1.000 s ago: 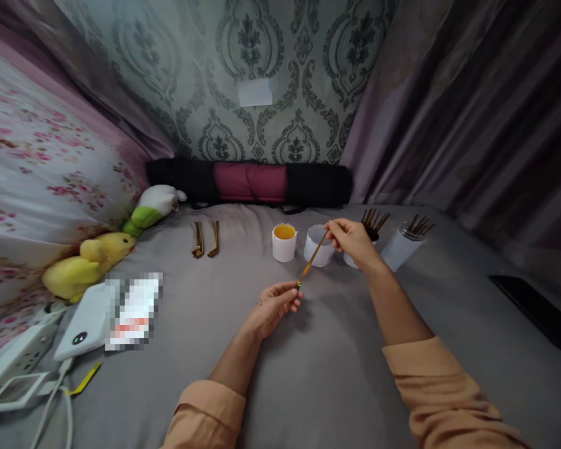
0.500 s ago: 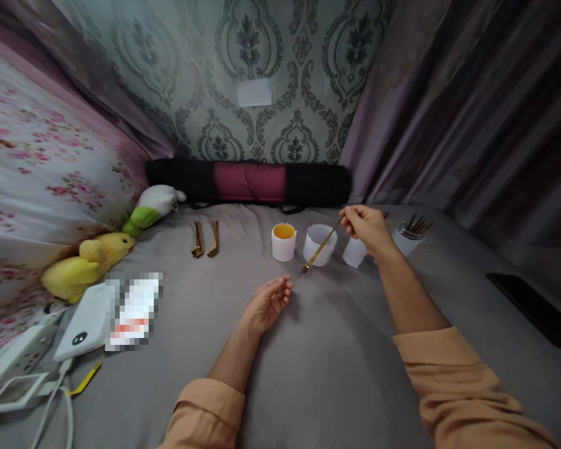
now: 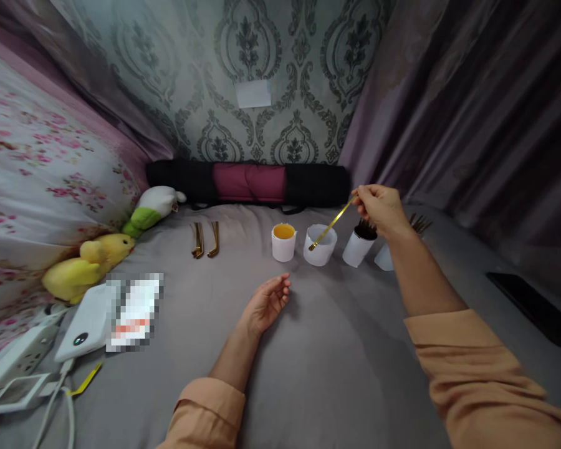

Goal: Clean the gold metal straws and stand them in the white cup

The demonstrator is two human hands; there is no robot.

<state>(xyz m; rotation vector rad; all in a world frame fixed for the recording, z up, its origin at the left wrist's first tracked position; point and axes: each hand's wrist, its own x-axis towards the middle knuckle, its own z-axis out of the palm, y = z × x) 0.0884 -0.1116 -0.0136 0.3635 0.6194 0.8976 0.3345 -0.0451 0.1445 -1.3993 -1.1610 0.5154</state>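
Note:
My right hand [image 3: 378, 207] is raised above the white cups and pinches one end of a thin gold stick [image 3: 331, 226]. The stick slants down to the left, its lower tip over the empty white cup [image 3: 321, 246]. Left of that cup stands a white cup with yellow filling [image 3: 283, 242]. To its right is a white cup holding dark sticks [image 3: 359, 244], and another such cup [image 3: 387, 255] is partly hidden behind my forearm. My left hand [image 3: 267, 304] rests on the grey bedsheet [image 3: 318, 362], fingers loosely apart, holding nothing.
Two bent gold pieces [image 3: 206, 239] lie on the sheet at the back left. A black and maroon bolster [image 3: 250, 182] lies along the wall. Plush toys [image 3: 88, 265], a white power bank [image 3: 86, 321] and a power strip [image 3: 14, 358] crowd the left; a dark phone [image 3: 537, 308] lies right.
My left hand let go of the stick's lower end and settled on the sheet. My right hand lifted the stick up and to the right, bringing its tip over the empty cup.

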